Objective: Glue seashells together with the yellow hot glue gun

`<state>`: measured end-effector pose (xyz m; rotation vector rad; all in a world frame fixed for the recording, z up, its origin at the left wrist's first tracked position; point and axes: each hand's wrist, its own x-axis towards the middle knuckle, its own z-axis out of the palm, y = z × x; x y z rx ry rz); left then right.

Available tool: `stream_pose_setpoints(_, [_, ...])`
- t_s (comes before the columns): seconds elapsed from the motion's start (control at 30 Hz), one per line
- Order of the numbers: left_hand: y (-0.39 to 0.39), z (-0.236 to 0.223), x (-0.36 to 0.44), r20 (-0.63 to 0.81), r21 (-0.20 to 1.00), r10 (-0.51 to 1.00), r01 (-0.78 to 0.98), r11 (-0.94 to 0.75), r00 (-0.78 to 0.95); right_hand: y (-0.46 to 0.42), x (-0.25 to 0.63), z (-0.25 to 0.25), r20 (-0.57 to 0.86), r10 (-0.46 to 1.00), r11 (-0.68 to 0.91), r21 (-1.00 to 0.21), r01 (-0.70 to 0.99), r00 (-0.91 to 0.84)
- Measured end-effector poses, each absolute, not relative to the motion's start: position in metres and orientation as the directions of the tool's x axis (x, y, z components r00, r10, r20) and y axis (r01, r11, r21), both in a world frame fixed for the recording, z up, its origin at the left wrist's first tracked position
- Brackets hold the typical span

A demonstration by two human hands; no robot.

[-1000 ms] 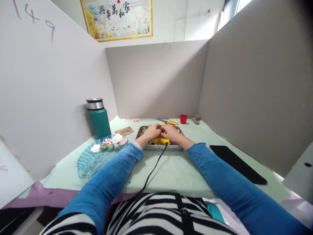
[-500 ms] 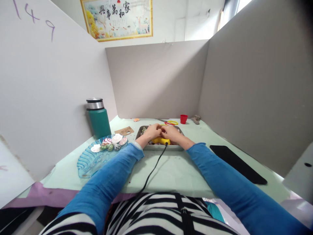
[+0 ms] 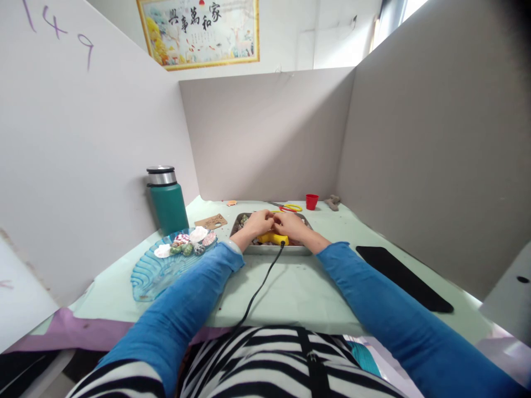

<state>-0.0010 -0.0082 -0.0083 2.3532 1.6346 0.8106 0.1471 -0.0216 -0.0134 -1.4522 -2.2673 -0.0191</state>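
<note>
My left hand (image 3: 259,223) and my right hand (image 3: 289,225) meet over a shallow metal tray (image 3: 282,251), their bent fingertips pressed close together. Both are closed in a pinch, but what lies between the fingers is hidden or too small to make out. Just below them in the tray rests a yellow hot glue gun (image 3: 279,239), its black cord (image 3: 262,283) running toward my lap. Small shells (image 3: 244,219) show at the tray's left end; my hands cover most of its other contents.
To the left are a blue shell-shaped dish (image 3: 151,275) holding several shells (image 3: 198,234), a green bottle (image 3: 168,207) and a cardboard tag (image 3: 211,221). Scissors (image 3: 290,208), a red cup (image 3: 311,202) and driftwood-like grey pieces (image 3: 332,202) lie behind. A black flat object (image 3: 400,276) lies right; partitions enclose the table.
</note>
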Motion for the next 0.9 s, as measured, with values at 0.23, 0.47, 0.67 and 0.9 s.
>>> stream_pose_setpoints(0.23, [-0.0075,-0.0091,-0.0012,0.338,0.414,0.904,0.822,-0.391,0.26,-0.0173,0.1473,-0.0152,0.376,0.852,0.458,-0.204,0.865,-0.363])
stream_pose_setpoints(0.47, [-0.0083,-0.0085,-0.0013,0.338,0.392,0.901,0.83,-0.397,0.272,-0.0161,0.1478,-0.0163,0.383,0.844,0.47,-0.193,0.861,-0.375])
stream_pose_setpoints(0.67, [-0.01,-0.0075,-0.0019,0.338,0.391,0.9,0.828,-0.402,0.277,-0.0196,0.1472,-0.0138,0.371,0.849,0.467,-0.187,0.864,-0.378])
stream_pose_setpoints(0.9, [-0.0093,-0.0075,-0.0022,0.337,0.391,0.898,0.826,-0.406,0.282,-0.0155,0.1473,-0.0163,0.372,0.847,0.464,-0.167,0.87,-0.381])
